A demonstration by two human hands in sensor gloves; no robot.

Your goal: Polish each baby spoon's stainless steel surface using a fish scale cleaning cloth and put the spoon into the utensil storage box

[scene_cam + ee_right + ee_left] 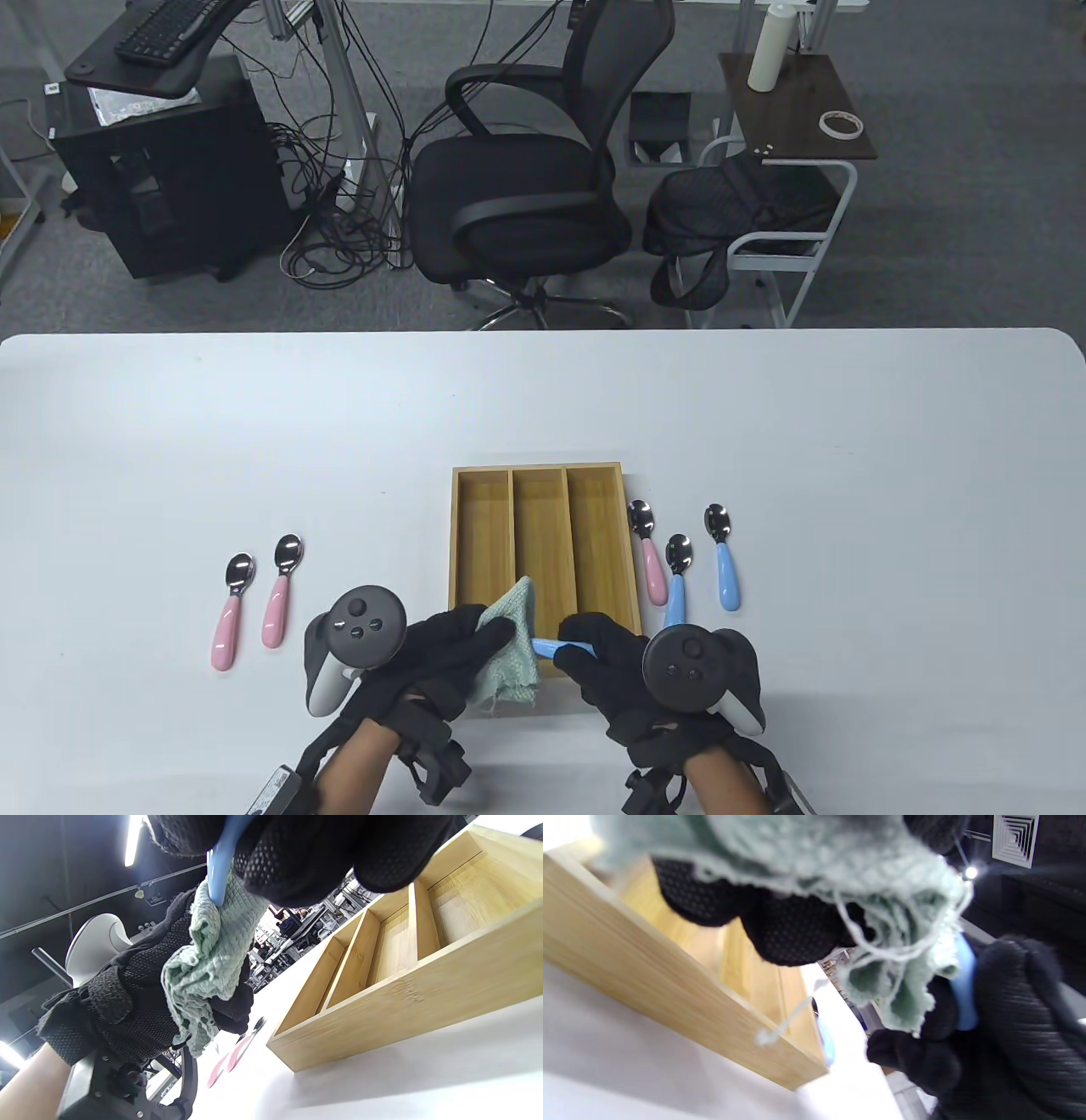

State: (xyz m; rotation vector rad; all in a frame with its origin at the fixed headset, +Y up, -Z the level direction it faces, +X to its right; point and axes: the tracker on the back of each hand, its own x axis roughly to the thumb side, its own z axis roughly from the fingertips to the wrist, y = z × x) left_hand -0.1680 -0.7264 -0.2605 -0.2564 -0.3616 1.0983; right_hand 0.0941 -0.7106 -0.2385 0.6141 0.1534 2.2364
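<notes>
My left hand grips a pale green fish scale cloth above the near edge of the bamboo utensil box. The cloth is wrapped over the bowl end of a blue-handled baby spoon, whose handle my right hand pinches. The spoon's steel bowl is hidden inside the cloth. In the left wrist view the cloth covers the blue handle. The right wrist view shows the handle entering the cloth. The box's three compartments hold nothing.
Two pink-handled spoons lie left of the box. To its right lie a pink spoon and two blue spoons. An office chair and a side table stand beyond the white table.
</notes>
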